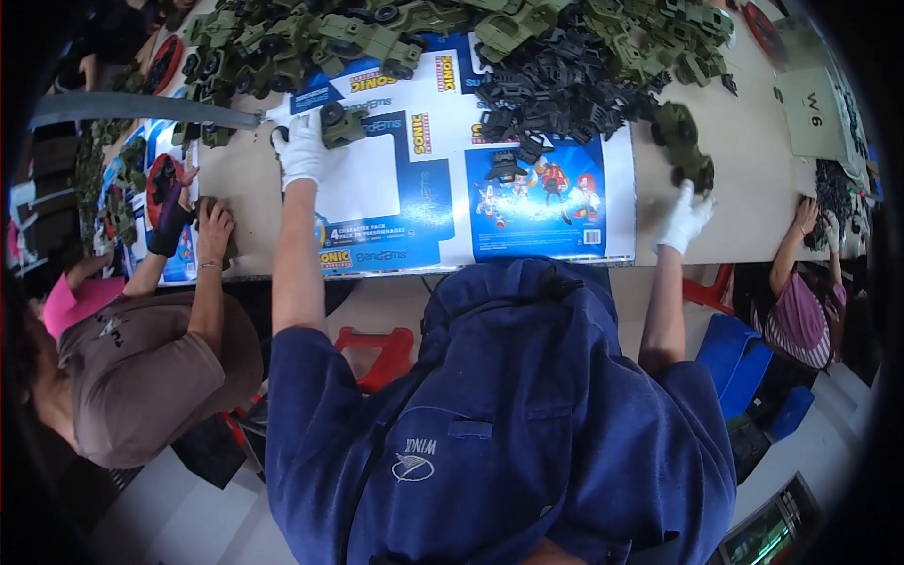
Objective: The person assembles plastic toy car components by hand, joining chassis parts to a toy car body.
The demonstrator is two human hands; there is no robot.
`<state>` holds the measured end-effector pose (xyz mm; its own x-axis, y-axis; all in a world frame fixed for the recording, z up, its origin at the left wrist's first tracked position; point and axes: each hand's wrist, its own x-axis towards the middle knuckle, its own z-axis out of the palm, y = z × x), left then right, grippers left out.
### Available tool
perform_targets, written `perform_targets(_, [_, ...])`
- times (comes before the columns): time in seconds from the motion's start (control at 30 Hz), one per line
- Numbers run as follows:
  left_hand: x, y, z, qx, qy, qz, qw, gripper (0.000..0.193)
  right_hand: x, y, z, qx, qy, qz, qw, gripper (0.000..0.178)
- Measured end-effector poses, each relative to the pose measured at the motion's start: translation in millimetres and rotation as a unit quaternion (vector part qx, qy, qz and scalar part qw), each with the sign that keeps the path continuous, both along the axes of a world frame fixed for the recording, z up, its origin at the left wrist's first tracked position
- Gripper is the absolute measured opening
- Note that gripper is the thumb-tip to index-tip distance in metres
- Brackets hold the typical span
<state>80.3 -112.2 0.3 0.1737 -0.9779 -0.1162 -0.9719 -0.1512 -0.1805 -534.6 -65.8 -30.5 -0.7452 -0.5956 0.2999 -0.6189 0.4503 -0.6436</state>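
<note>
Both of my hands wear white gloves. My left hand (303,155) is closed over a green toy military truck (345,125), whose body and a black wheel stick out to the right of the glove. At the right, my right hand (686,220) grips the near end of another green toy truck (680,137), its fingertips partly hidden by the toy. Between my hands lies a heap of black plastic parts (556,89), with a few loose pieces at its near edge. A large pile of green toy trucks (377,38) stretches along the far side.
Printed cardboard sheets (433,202) cover the table before me. A grey curved bar (141,108) reaches in from the left. Co-workers sit at the left (151,348) and far right (796,311). A pale green bin (817,108) stands at the right; a red stool (377,353) is below the table.
</note>
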Motion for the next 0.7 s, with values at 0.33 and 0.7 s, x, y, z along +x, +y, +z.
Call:
perform_targets(0.33, [-141, 59, 50, 0.181, 0.079, -0.3, 0.933, 0.072, 188, -9, 39, 0.145, 0.102, 0.533, 0.828, 0.037])
perform_targets(0.7, [-153, 93, -2, -0.03, 0.432, 0.196, 0.88, 0.091, 100, 11, -17, 0.233, -0.637, 0.239, 0.695, 0.03])
